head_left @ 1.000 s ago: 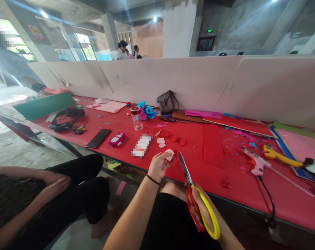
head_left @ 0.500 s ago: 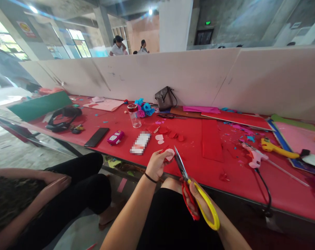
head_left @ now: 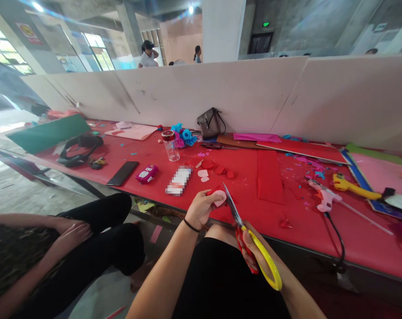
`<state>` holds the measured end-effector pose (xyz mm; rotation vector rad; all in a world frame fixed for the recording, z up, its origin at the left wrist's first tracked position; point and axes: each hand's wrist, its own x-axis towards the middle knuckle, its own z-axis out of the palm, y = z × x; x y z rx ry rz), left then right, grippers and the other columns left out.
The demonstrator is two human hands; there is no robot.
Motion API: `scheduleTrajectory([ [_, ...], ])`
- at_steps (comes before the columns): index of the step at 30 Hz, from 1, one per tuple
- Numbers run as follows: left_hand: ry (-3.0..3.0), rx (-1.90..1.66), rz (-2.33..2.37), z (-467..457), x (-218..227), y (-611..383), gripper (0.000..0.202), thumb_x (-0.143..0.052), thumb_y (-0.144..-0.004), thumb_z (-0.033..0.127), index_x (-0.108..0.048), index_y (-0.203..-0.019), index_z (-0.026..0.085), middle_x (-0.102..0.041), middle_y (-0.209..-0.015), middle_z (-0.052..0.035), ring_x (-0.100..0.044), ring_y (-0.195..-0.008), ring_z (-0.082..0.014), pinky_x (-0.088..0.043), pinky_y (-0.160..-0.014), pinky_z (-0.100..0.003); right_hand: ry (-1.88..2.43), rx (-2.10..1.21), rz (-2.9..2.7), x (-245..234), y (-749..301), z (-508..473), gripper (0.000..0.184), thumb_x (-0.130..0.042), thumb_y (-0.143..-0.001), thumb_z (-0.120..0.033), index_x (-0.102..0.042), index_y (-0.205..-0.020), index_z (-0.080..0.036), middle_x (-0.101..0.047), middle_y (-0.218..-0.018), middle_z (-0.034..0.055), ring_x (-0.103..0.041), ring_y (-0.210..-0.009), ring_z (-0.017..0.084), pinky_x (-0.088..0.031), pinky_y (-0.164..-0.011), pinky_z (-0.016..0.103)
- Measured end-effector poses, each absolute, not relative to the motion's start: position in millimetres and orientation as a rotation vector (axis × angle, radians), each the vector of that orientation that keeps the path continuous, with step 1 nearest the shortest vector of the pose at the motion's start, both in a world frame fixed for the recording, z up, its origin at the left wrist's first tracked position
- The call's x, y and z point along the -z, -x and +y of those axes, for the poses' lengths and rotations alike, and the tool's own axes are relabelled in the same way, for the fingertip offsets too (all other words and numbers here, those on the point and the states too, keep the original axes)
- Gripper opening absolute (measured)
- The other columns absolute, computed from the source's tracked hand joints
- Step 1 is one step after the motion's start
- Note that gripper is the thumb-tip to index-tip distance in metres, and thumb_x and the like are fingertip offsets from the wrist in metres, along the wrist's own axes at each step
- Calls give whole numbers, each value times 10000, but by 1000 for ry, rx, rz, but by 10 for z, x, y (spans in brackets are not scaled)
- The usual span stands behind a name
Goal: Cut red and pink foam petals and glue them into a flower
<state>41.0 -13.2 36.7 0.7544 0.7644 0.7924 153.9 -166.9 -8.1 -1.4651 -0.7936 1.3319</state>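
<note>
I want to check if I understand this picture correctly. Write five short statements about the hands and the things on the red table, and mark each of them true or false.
1. The left hand holds a pale pink piece. True.
2. The right hand holds the glue gun. False: the right hand holds scissors; the glue gun lies on the table.
3. In the picture, the jar stands to the left of the dark bag. True.
4. The lid lies beside the jar. False: the lid is on the jar.
5. The magenta case lies to the right of the flat black object. True.
</note>
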Motion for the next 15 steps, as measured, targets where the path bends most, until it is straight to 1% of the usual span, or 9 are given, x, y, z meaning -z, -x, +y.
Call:
scheduleTrajectory([
  [4, -753, -781, 758, -115, -367, -392, 236, -820, -462, 140, -665, -637, 106, -674, -647, -48, -611, -612, -124, -516, -679, -256, 1523, -1304, -794, 24, -1522, -1682, 678, -493, -734, -778, -505, -1148, -241, -265, -399, -143, -228, -288, 56, -246, -289, 149],
  [9, -777, -745, 747, -75, -388, -358, 196, -805, -476, 121, -661, -607, 104, -660, -624, -43, -601, -603, -120, -530, -684, -261, 1558, -1265, -845, -75, -1506, -1703, 702, -481, -729, -793, -515, -1132, -219, -247, -402, -143, -215, -297, 51, -246, -293, 157],
  [13, -792, -696, 739, -30, -414, -320, 219, -811, -467, 92, -661, -626, 103, -665, -630, -41, -609, -602, -124, -546, -715, -287, 1527, -1224, -898, -128, -1520, -1708, 659, -515, -727, -777, -550, -1071, -216, -246, -395, -133, -208, -295, 46, -210, -295, 168],
  [15, -802, -665, 730, -12, -435, -296, 227, -807, -468, 79, -673, -651, 97, -678, -657, -50, -623, -624, -129, -545, -730, -282, 1523, -1237, -896, -109, -1549, -1698, 646, -558, -699, -772, -568, -1037, -222, -264, -403, -126, -219, -291, 42, -205, -290, 171],
])
